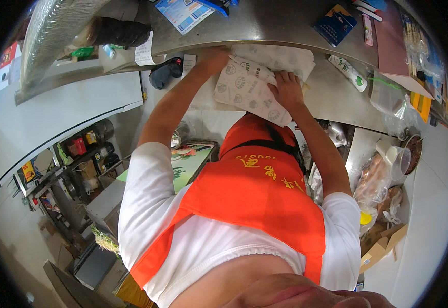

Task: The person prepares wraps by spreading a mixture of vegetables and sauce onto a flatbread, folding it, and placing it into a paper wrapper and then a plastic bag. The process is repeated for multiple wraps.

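Observation:
White printed wrapping paper point(252, 84) lies on the metal counter in front of me, its near corner reaching over the edge by my apron. Another sheet of the paper point(280, 56) spreads beyond it, partly beneath the upper shelf. At the far left corner of the paper is my left hand point(218, 57), its fingers hidden by the shelf edge and the paper. My right hand point(288, 91) rests on the right side of the paper, fingers extended and the thumb apart.
A metal shelf point(265, 31) overhangs the counter point(332, 102). Left of the paper sits a dark cap-like item point(166, 73); to the right lie a white and green packet point(348, 73) and clear plastic bags point(388, 95). A cardboard box point(385, 246) stands lower right.

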Demonstrator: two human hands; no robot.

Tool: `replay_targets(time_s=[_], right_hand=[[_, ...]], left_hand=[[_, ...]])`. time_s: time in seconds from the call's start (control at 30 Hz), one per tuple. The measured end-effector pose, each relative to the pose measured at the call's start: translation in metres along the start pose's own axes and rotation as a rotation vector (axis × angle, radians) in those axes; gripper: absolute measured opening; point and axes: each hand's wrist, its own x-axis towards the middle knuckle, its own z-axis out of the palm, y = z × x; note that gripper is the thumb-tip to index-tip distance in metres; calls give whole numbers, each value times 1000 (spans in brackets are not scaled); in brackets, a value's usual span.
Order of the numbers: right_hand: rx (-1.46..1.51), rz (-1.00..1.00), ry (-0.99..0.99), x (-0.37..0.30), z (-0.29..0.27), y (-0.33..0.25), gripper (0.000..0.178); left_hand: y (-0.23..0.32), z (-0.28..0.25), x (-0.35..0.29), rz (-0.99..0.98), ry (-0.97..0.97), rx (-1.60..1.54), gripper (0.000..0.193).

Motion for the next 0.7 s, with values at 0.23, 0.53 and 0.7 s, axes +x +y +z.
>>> replay_targets(time_s=[0.23, 0.53, 0.7], right_hand=[[111, 2, 0, 1, -5, 4, 41], [65, -43, 35, -3, -1, 7, 42], [41, 22, 65, -3, 11, 12, 46]], left_hand=[[63, -11, -42, -1025, -246, -1611, 36], [160, -26, -2, -401, 639, -731, 26], [172, -14, -10, 71, 422, -468, 44]])
